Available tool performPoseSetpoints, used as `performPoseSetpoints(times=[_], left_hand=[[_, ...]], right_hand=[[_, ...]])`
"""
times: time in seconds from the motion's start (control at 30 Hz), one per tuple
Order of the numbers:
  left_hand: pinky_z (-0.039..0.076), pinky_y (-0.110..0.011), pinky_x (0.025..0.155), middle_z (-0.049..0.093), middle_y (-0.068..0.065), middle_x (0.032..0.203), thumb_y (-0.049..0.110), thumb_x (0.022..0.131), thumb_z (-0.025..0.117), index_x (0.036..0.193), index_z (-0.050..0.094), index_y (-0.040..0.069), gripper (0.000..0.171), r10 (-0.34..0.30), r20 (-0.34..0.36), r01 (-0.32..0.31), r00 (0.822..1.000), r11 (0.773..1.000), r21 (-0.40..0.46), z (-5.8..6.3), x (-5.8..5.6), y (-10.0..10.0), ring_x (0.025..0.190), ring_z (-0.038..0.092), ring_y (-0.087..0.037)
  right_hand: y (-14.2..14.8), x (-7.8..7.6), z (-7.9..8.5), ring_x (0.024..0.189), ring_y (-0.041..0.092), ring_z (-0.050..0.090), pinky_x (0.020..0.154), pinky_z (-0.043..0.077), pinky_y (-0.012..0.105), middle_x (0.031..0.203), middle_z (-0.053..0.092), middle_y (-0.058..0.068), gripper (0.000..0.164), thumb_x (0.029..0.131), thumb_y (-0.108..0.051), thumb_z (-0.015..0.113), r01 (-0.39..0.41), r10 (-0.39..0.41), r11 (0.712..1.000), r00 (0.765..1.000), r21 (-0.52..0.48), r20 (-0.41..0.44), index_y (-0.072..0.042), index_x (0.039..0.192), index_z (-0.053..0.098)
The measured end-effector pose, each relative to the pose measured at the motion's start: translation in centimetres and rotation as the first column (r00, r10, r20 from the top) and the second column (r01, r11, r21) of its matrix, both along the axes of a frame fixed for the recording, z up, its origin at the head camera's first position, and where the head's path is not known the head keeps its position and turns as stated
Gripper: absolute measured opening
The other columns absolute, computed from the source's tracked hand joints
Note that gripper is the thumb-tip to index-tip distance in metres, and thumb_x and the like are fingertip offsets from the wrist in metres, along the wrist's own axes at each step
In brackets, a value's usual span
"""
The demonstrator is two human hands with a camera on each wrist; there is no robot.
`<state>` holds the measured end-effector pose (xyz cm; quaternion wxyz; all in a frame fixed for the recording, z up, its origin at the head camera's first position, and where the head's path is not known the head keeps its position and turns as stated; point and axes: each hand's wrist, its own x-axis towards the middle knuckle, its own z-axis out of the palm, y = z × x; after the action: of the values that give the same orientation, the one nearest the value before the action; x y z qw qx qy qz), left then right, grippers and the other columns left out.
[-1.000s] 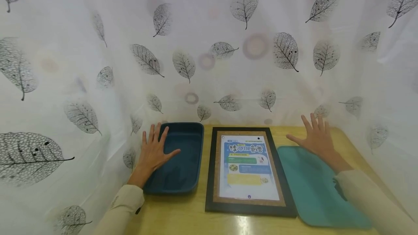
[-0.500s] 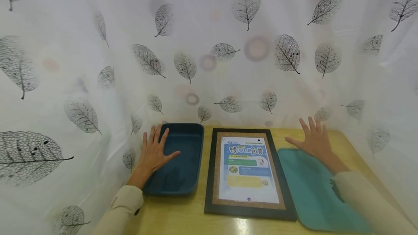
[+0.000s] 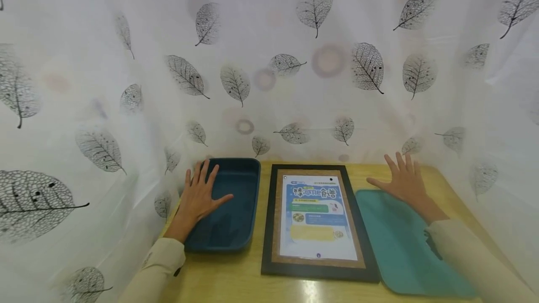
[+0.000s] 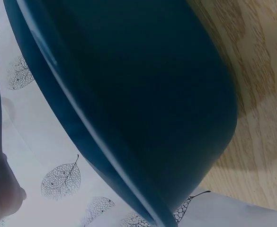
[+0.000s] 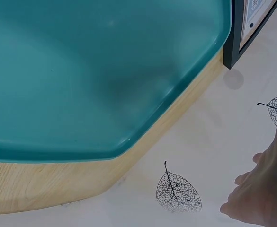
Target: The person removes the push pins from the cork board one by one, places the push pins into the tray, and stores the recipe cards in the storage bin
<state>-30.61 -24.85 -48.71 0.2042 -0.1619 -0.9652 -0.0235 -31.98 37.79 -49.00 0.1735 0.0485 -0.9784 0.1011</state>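
Observation:
My left hand [image 3: 200, 198] is held with fingers spread over the left side of a deep dark blue tray [image 3: 236, 219], gripping nothing. In the left wrist view the blue tray [image 4: 147, 85] fills the middle, and part of the left hand [image 4: 1, 175] shows at the left edge, apart from it. The right hand [image 3: 405, 181], also spread and holding nothing, hovers by the far edge of a shallow teal tray [image 3: 404, 247]. The right wrist view has the teal tray [image 5: 72, 75] at upper left and the right hand [image 5: 261, 184] at lower right, apart from each other.
Between the trays lies a black-framed board [image 3: 320, 272] with a printed sheet [image 3: 317, 242] on it. Its right edge is close against the teal tray. Everything stands on a light wooden table [image 3: 223, 279]. A white curtain [image 3: 269, 102] with leaf prints encloses the back and sides.
The right hand has shifted slightly left. My left hand stays almost in place over the blue tray. The view moves a little; the trays and board look unmoved on the table.

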Motion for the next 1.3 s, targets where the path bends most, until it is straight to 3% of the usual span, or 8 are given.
performPoseSetpoints(times=[0.27,0.63,1.3], left_hand=[[0.012,-0.069,0.123,0.016,-0.022,0.171,0.077,0.081,0.07,0.165,0.026,0.012,0.115,-0.025,0.012,0.024,1.0,1.0,0.017,0.0,0.2,0.3,0.158,0.008,-0.044],[0.009,-0.069,0.123,0.015,-0.02,0.171,0.079,0.082,0.067,0.167,0.022,0.015,0.116,-0.042,0.04,0.041,0.998,0.999,0.028,-0.2,-0.4,1.0,0.158,0.009,-0.044],[0.018,-0.067,0.123,0.024,-0.023,0.168,0.075,0.083,0.07,0.163,0.031,0.011,0.11,-0.087,0.055,0.085,0.995,0.996,0.027,0.4,-0.5,4.6,0.155,0.019,-0.046]], right_hand=[[-0.1,-0.2,-0.1,0.148,0.063,0.014,0.119,0.008,0.075,0.159,0.025,0.042,0.11,0.084,-0.073,0.067,-0.006,0.006,1.0,1.0,-0.002,0.031,0.004,0.156,0.037],[-1.3,-0.3,0.5,0.147,0.064,0.015,0.121,0.005,0.072,0.158,0.026,0.042,0.109,0.085,-0.072,0.067,-0.025,0.025,1.0,0.997,0.0,0.075,0.004,0.157,0.035],[-3.0,-1.3,0.4,0.148,0.062,0.015,0.121,0.008,0.072,0.16,0.024,0.041,0.108,0.087,-0.069,0.068,-0.07,0.069,0.998,0.991,0.001,0.117,0.005,0.158,0.032]])
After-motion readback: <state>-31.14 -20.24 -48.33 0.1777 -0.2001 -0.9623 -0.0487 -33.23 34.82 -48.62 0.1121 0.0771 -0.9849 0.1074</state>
